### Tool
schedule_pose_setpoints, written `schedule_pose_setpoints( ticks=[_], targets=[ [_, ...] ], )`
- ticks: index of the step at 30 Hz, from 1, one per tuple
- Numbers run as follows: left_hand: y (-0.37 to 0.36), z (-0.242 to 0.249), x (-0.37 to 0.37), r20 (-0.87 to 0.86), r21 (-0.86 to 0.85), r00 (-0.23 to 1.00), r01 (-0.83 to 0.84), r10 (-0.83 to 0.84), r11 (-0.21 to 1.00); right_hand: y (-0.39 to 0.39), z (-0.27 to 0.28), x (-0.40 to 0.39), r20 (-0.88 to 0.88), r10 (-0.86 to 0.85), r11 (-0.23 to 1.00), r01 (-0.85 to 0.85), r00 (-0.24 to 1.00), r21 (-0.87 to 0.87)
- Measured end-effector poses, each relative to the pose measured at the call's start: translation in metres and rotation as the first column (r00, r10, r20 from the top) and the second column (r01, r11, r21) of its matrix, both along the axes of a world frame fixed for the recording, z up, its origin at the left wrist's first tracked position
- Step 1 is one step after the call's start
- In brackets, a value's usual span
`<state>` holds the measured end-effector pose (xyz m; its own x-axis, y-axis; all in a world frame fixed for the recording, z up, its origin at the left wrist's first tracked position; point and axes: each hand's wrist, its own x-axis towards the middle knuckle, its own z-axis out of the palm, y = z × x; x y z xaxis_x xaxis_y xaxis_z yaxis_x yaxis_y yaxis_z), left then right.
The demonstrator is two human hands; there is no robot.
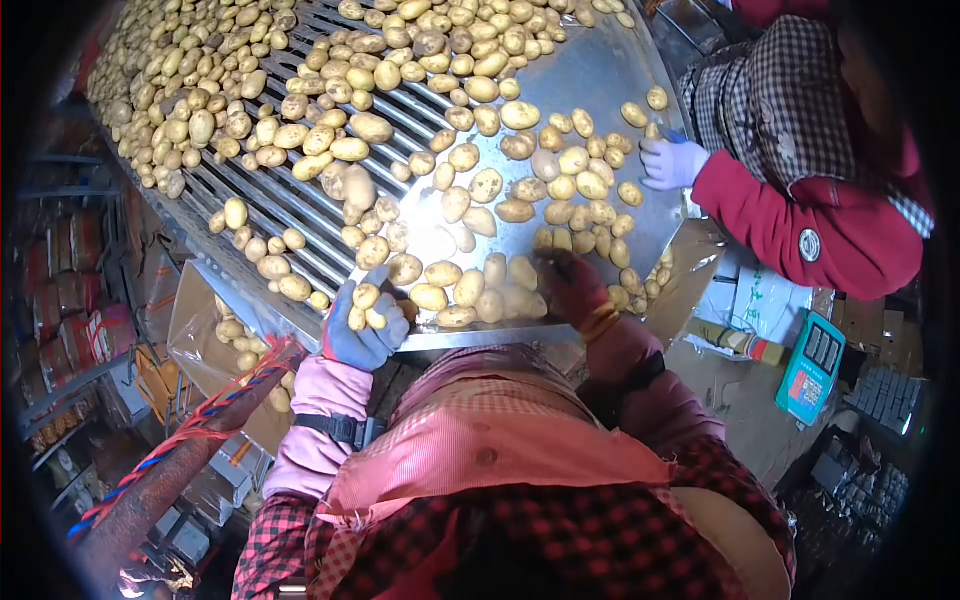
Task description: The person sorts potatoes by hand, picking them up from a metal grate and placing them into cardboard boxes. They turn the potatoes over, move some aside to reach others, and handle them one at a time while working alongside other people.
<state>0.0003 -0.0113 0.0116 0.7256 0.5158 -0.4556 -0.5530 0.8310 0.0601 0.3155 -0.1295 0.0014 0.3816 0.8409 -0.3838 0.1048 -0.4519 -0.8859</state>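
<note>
Table point(603, 72): bare metal toward far right corner, room to pass. Potatoes point(180, 92) heaped at far left corner, blocked. Near edge crowded with loose ones between left hand point(362, 338) and right hand point(577, 288). Co-worker's hand point(676, 164) obstructs right edge. Pole point(185, 460) off near left corner.

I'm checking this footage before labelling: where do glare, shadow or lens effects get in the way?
Head view: glare whites out a patch of the metal table, washing out nearby potatoes; head view: the right hand sits in dark shadow, its fingers hard to make out, while the left hand is clearer; head view: rounded, black corners suggest a wide-angle lens.
</note>
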Motion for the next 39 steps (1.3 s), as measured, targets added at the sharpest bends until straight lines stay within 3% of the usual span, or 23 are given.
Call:
schedule_pose_setpoints(
  ticks=[3, 5, 8, 11, 14, 16, 18, 19, 21, 22, 23, 25, 27, 29, 33, 34, 35, 36, 38, 39],
  targets=[
    [0.002, 0.006, 0.0, 0.064, 0.062, 0.998, 0.017, -0.021, 0.998, 0.003, -0.004, 0.008, 0.139, 0.011, 0.999, -0.017, 0.99, 0.044],
    [0.0, 0.014, 0.002, -0.047, 0.076, 0.999, 0.003, 0.0, 0.997, 0.005, 0.015, 0.003, 0.2, 0.059, 0.998, -0.055, 0.978, -0.026],
    [-0.008, 0.014, -0.003, -0.131, 0.118, 0.99, -0.036, 0.051, 0.992, 0.001, 0.003, 0.0, -0.256, -0.129, 0.975, 0.075, 0.958, -0.211],
    [-0.015, 0.024, -0.007, -0.2, 0.073, 0.976, -0.068, 0.081, 0.995, 0.001, 0.003, -0.003, -0.523, -0.213, 0.968, 0.107, 0.825, -0.226],
    [-0.021, 0.003, -0.027, -0.108, 0.071, 0.989, -0.089, 0.096, 0.993, 0.003, 0.017, -0.007, -0.501, -0.222, 0.942, 0.051, 0.837, -0.333],
    [-0.026, 0.004, -0.033, 0.028, 0.029, 0.995, -0.095, 0.094, 0.995, -0.014, -0.013, 0.006, -0.179, 0.203, 0.965, -0.227, 0.963, -0.13],
    [-0.028, 0.005, -0.037, 0.159, 0.001, 0.983, -0.095, 0.094, 0.995, -0.011, -0.007, 0.0, -0.114, 0.376, 0.895, -0.392, 0.92, -0.212],
    [-0.029, 0.005, -0.036, 0.277, 0.018, 0.957, -0.089, 0.08, 0.996, -0.009, -0.002, -0.003, -0.239, 0.339, 0.843, -0.407, 0.91, -0.351],
    [-0.035, 0.019, -0.029, 0.108, 0.105, 0.99, -0.099, 0.087, 0.99, -0.012, -0.002, -0.008, -0.291, 0.332, 0.82, -0.427, 0.897, -0.382],
    [-0.037, 0.023, -0.028, 0.022, 0.146, 0.995, -0.098, 0.096, 0.984, -0.026, -0.017, -0.007, -0.223, 0.376, 0.859, -0.429, 0.899, -0.279],
    [-0.038, 0.019, -0.032, 0.133, 0.055, 0.987, -0.101, 0.093, 0.993, -0.033, -0.022, -0.007, -0.233, 0.363, 0.892, -0.408, 0.902, -0.194],
    [-0.046, 0.015, -0.038, 0.124, 0.032, 0.987, -0.109, 0.104, 0.994, -0.046, -0.031, -0.007, -0.339, 0.296, 0.943, -0.33, 0.893, -0.048],
    [-0.051, 0.018, -0.041, 0.133, 0.016, 0.984, -0.118, 0.115, 0.993, -0.041, -0.01, -0.015, -0.566, 0.099, 0.987, -0.154, 0.818, -0.05],
    [-0.057, 0.017, -0.046, 0.095, 0.021, 0.987, -0.134, 0.132, 0.991, -0.032, 0.02, -0.024, -0.764, -0.188, 0.978, 0.045, 0.617, -0.204],
    [-0.068, 0.009, -0.064, 0.071, 0.009, 0.984, -0.167, 0.166, 0.986, -0.035, 0.022, -0.02, -0.647, -0.125, 0.992, 0.073, 0.753, -0.106],
    [-0.071, 0.005, -0.069, 0.072, 0.016, 0.982, -0.179, 0.177, 0.984, -0.034, 0.02, -0.016, -0.435, 0.021, 1.0, -0.017, 0.9, 0.012],
    [-0.071, 0.018, -0.069, -0.006, 0.054, 0.982, -0.188, 0.188, 0.981, -0.032, 0.02, -0.014, -0.179, 0.152, 0.985, -0.135, 0.972, 0.105],
    [-0.073, 0.017, -0.075, 0.025, 0.044, 0.983, -0.184, 0.183, 0.982, -0.027, 0.02, -0.013, 0.096, 0.257, 0.949, -0.27, 0.962, 0.164],
    [-0.077, 0.013, -0.088, 0.086, 0.023, 0.981, -0.175, 0.173, 0.984, -0.012, 0.03, -0.015, -0.305, -0.036, 0.997, 0.014, 0.952, -0.075],
    [-0.081, 0.009, -0.093, 0.085, -0.021, 0.975, -0.203, 0.204, 0.979, -0.005, 0.018, -0.01, -0.344, -0.048, 0.998, 0.032, 0.938, -0.052]
  ],
)
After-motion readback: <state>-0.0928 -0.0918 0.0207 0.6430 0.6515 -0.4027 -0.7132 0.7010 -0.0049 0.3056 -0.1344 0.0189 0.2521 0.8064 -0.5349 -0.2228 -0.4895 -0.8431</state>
